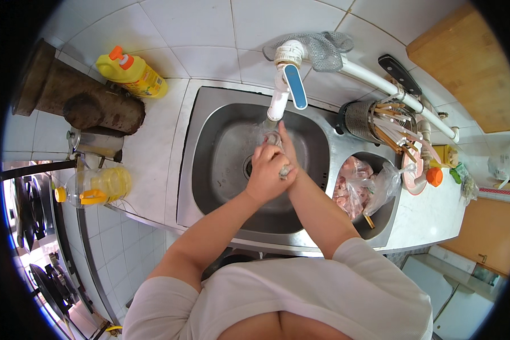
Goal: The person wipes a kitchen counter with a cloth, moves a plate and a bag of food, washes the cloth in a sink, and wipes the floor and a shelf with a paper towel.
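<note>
Over the large steel sink basin (225, 148), my left hand (268, 172) is closed on a wet, greyish-pink cloth-like thing (273, 139); a bit of it pokes out at the little-finger side. My right hand (290, 148) lies against its other side, fingers pointing up to the spout, partly hidden by the left hand. Water runs from the white faucet (279, 100) with a blue lever (295, 87) onto the held thing. What exactly it is, I cannot tell. In the small basin at the right, raw meat (348, 191) lies beside and under a clear plastic bag (384, 187).
A metal utensil holder (363, 121) with chopsticks stands behind the small basin. A knife (399, 74) and a wooden board (467, 68) are at the wall. At the left are a yellow detergent bottle (142, 76), an oil bottle (110, 185) and a brown pipe (85, 97).
</note>
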### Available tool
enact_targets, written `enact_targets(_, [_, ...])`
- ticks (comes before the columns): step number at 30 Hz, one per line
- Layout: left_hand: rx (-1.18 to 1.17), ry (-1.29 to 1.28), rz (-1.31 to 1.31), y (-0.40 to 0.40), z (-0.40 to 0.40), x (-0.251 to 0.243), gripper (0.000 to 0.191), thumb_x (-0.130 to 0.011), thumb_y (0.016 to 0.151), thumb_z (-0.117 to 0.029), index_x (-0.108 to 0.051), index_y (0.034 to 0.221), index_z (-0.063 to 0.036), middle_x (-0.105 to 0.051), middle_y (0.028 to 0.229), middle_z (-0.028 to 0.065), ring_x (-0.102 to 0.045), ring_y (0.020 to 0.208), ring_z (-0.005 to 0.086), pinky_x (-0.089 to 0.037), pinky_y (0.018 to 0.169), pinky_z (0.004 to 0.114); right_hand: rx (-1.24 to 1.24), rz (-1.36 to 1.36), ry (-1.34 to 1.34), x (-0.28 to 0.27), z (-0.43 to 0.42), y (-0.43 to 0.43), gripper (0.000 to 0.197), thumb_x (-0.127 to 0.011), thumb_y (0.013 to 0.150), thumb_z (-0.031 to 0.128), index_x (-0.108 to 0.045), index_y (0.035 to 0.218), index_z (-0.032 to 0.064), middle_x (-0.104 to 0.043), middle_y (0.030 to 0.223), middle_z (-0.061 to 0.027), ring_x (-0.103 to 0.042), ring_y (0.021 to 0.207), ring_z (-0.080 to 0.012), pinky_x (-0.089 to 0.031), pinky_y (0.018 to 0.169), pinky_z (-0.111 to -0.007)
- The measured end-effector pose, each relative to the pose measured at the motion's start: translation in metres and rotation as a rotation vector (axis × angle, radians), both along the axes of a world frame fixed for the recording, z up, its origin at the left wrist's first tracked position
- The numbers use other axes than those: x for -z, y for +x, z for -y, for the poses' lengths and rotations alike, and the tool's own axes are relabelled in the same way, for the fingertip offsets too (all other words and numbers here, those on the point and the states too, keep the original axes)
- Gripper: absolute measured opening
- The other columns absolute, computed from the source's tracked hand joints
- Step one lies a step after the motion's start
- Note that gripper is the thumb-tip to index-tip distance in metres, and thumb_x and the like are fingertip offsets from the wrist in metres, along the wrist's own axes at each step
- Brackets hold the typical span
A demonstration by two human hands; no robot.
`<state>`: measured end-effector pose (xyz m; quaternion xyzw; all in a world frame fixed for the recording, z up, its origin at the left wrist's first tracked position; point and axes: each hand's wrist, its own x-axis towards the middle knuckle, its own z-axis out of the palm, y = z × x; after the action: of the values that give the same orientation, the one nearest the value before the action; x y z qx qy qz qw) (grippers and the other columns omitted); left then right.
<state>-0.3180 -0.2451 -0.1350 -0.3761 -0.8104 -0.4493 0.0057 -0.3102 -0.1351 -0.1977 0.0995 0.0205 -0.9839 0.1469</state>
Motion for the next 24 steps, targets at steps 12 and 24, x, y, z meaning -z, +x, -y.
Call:
enact_targets(12, [-0.332,0.08,0.339,-0.054,-0.006,0.006,0.013,-0.06,0.07,-0.011,-0.054,0.069,0.0012,-0.056,0.08,0.0183,-0.056,0.073,0.0332,-0.044,0.066,0.039,0.413,0.631,0.314,-0.032,0.062,-0.021,0.032,-0.048,0.091,0.028,-0.053,0.113,0.0055,-0.058,0.102,-0.0092,-0.057,0.09,-0.0207,-0.048,0.076,-0.036])
enact_targets(24, [-0.476,-0.191,0.462,-0.068,0.008,0.0,0.018,-0.06,0.068,-0.021,-0.06,0.069,-0.0029,-0.058,0.072,0.0214,-0.057,0.072,0.0402,-0.046,0.063,0.042,0.235,0.678,0.479,-0.054,0.071,-0.027,0.025,-0.053,0.089,0.03,-0.058,0.094,0.0052,-0.057,0.081,-0.005,-0.055,0.066,-0.0173,-0.046,0.06,-0.034])
